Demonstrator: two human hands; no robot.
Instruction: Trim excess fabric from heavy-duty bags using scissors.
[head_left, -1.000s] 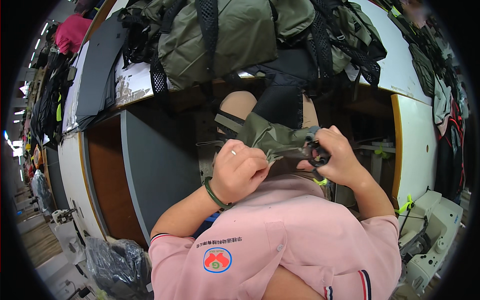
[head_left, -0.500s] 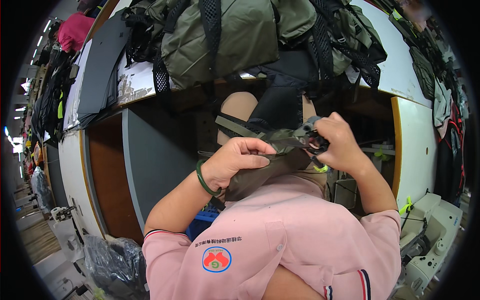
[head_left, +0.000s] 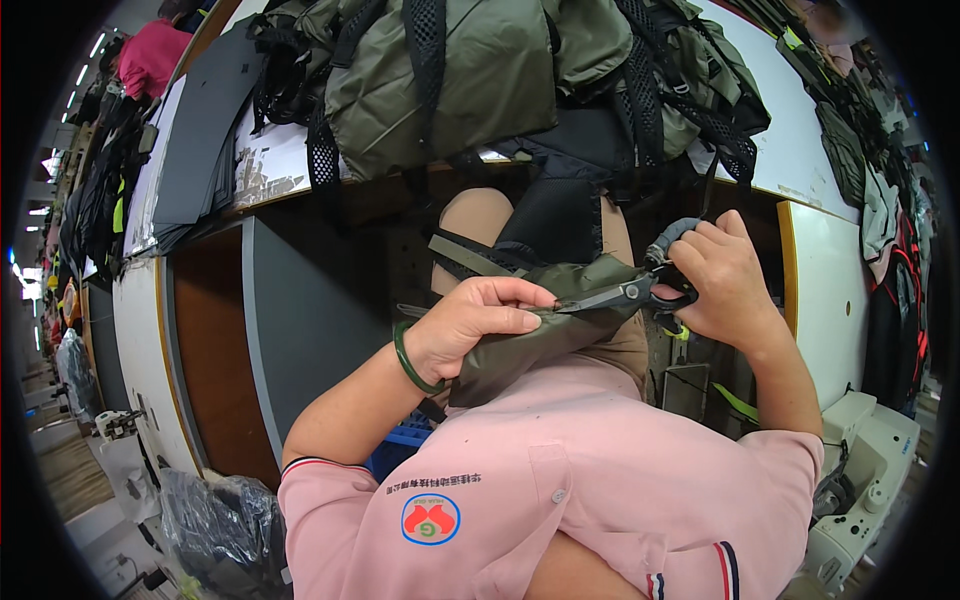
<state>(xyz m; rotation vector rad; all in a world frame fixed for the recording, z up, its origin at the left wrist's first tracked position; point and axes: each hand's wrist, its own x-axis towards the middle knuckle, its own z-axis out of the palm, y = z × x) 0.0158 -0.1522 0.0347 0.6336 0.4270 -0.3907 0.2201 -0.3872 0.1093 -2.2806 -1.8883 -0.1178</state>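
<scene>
Thread or edge snipping seems the step in hand, w/ cloth (head_left: pixel 505 355) over the lap on the near side of the bench (head_left: pixel 790 160), L hand (head_left: pixel 450 322) pinching it, R hand (head_left: pixel 722 275) gripping scissors (head_left: pixel 606 296), tips nr the pinch; next move prob. calls for taut cloth & a careful cut.

1. Backpacks (head_left: pixel 450 95) lie on the worktable (head_left: pixel 815 150) before the person (head_left: pixel 590 450), stacked sheets (head_left: pixel 195 150) to their left.
2. Fabric (head_left: pixel 530 345) lies between the person and the worktable, partly in the left hand (head_left: pixel 465 325).
3. Scissors (head_left: pixel 633 291) sit in the right hand (head_left: pixel 725 283), reaching left to the fabric.
4. A sewing machine (head_left: pixel 872 470) stands to the right.
5. What may be a crate (head_left: pixel 405 438) lies at left.
</scene>
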